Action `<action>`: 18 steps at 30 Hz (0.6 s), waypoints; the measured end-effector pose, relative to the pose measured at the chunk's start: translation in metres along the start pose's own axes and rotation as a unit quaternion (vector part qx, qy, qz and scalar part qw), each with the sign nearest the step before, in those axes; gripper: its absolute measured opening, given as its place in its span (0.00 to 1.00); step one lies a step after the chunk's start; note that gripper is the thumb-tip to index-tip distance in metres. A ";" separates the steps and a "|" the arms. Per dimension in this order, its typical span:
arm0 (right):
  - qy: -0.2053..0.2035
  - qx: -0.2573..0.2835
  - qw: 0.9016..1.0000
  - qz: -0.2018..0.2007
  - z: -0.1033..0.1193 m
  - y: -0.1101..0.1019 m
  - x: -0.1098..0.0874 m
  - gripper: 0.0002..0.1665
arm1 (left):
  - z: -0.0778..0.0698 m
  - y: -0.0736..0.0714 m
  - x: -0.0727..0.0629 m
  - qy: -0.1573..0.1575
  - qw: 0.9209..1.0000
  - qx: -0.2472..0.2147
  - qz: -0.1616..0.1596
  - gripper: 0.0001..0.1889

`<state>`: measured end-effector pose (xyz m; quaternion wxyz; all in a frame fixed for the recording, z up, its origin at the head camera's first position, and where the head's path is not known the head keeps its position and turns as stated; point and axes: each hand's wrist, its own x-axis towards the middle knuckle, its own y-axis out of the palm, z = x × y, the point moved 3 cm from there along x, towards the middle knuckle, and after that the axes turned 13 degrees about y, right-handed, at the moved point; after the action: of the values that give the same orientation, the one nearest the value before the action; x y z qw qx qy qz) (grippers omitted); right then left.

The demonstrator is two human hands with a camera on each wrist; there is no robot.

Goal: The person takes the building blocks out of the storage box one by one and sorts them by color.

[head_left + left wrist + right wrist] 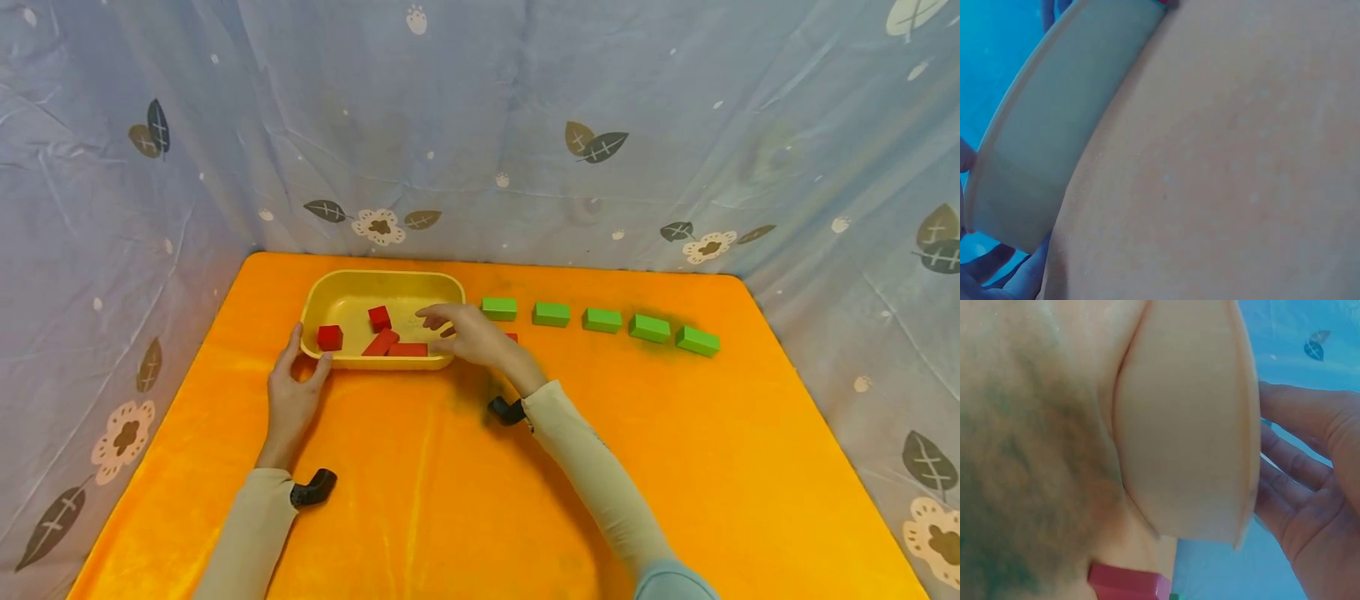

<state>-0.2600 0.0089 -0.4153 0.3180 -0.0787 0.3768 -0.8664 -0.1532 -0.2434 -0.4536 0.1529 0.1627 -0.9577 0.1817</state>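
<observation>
A yellow tray (382, 363) stands at the back left of the orange table, with several red blocks inside. One red block (330, 337) lies in its front left corner, another red block (379, 318) farther in. My left hand (292, 396) holds the tray's front left corner between thumb and fingers. Over the tray's right end hovers my right hand (474, 335), fingers loosely bent with nothing held. In the right wrist view its fingers (1291, 459) are beyond the tray rim. Another red block (1125, 582) sits outside the tray, mostly hidden by the right hand in the head view.
Spaced in a row to the right of the tray are several green blocks (602, 320). The orange cloth (465, 500) covers the table. Patterned curtains (487, 150) hang behind it and at both sides.
</observation>
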 end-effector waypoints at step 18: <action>0.017 -0.125 0.986 0.111 0.010 0.021 0.037 0.29 | 0.032 0.001 0.004 0.020 1.000 0.006 -0.014 0.36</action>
<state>-0.2747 -0.0304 -0.4265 0.3936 -0.0609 0.4935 -0.7732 -0.1644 -0.2558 -0.4814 0.1741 0.1731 -0.9510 0.1882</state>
